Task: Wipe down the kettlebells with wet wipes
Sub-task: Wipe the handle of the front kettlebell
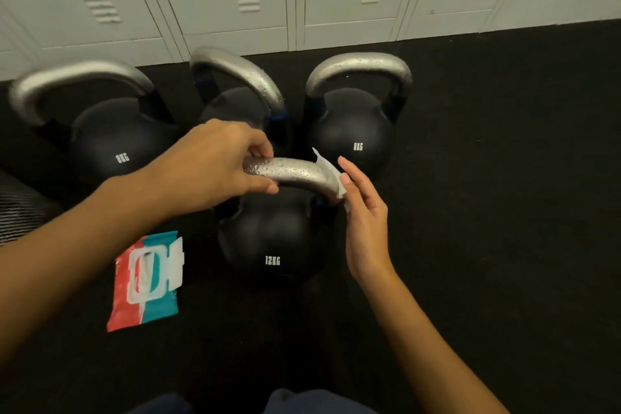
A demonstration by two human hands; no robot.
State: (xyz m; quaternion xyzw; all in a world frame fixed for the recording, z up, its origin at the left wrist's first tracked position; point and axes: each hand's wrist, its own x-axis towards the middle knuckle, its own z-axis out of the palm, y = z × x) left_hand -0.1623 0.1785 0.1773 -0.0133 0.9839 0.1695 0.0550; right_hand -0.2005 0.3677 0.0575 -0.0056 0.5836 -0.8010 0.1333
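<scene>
While the left hand [215, 165] curls its fingers [260, 149] round the silver, droplet-beaded handle [292, 171] of the black round 12KG kettlebell [274, 245] at the centre of the black floor [487, 212], the right hand [364, 212] pinches a white wet wipe [331, 175] against the handle's 3 o'clock bend. Three more black kettlebells stand toward 12 o'clock (two marked 8KG [117, 141] [353, 131], the middle one [235, 101] partly hidden). A red-and-teal wipe pack [148, 282], flap open, lies at 9 o'clock.
</scene>
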